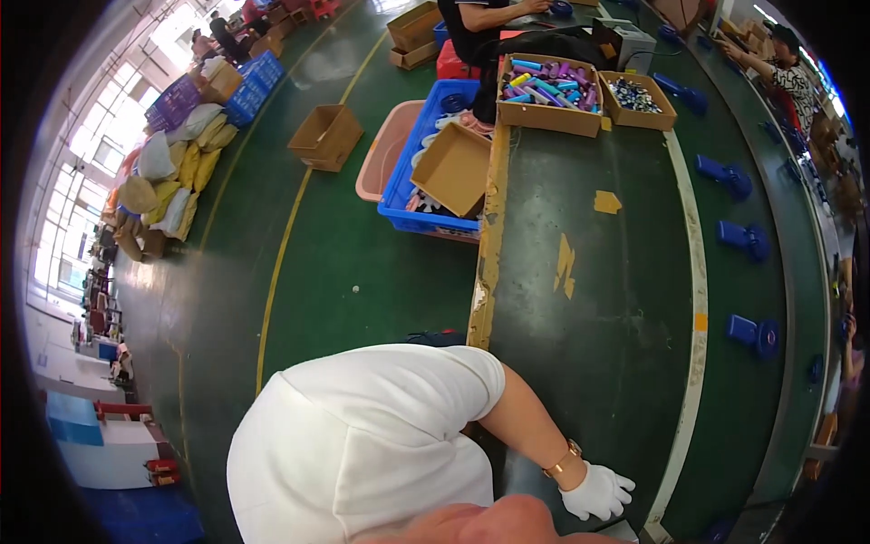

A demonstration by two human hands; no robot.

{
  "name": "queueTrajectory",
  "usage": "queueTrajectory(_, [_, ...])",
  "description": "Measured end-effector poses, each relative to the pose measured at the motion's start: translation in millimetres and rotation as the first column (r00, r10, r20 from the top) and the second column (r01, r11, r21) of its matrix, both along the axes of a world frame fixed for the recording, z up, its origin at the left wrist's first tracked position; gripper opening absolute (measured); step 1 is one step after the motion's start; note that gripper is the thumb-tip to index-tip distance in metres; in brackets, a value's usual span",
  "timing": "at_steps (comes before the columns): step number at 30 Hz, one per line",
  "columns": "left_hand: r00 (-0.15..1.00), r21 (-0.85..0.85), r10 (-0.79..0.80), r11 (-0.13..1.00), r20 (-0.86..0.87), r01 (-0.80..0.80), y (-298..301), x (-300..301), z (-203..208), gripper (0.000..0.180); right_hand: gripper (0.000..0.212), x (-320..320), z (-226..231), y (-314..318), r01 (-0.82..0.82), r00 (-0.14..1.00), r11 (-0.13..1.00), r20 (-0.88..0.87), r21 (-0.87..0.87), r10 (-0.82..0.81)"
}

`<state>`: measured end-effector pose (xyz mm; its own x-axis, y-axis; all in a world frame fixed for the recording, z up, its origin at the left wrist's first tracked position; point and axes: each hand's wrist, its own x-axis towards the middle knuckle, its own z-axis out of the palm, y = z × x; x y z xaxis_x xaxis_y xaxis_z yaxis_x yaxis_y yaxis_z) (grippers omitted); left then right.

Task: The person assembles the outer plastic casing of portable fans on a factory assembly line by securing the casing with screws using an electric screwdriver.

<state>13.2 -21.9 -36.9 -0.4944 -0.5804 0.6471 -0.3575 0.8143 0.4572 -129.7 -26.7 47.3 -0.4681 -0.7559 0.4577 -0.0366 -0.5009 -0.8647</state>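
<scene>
Our gloved left hand (596, 492) at near end of table (625, 299), fingers loosely spread, nothing visibly gripped; right hand out of view. Grey thing (622, 532) just beside glove, at table's near end. We judge: reaching or bracing; any grasp calls for curling fingers.

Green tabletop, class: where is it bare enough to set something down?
The green tabletop is bare between its yellow edge and the white strip, beyond the left hand, except for flat yellow patches. Its far end is crowded: a box of coloured cylinders beside a box of small shiny parts.
</scene>
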Motion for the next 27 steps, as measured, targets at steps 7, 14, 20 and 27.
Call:
queueTrajectory(7, [0.998,-0.004,-0.060,0.998,-0.023,0.059,-3,-13,1,0.019,0.041,8,-3,0,0.008,1.000,1.000,-0.012,0.008,-0.008])
queueTrajectory(14, [0.998,0.041,-0.066,0.997,-0.020,0.067,-1,-10,3,0.019,0.041,3,-11,2,0.010,0.999,1.000,-0.031,0.023,-0.010])
queueTrajectory(20, [0.977,-0.160,0.002,0.986,-0.214,-0.037,-5,-5,10,0.024,0.041,0,-17,1,0.004,0.999,1.000,-0.050,0.021,-0.003])
queueTrajectory(27, [0.926,0.078,-0.009,0.996,-0.376,0.041,-5,2,30,0.021,0.041,-9,-16,4,0.005,0.997,1.000,-0.080,0.017,-0.004])
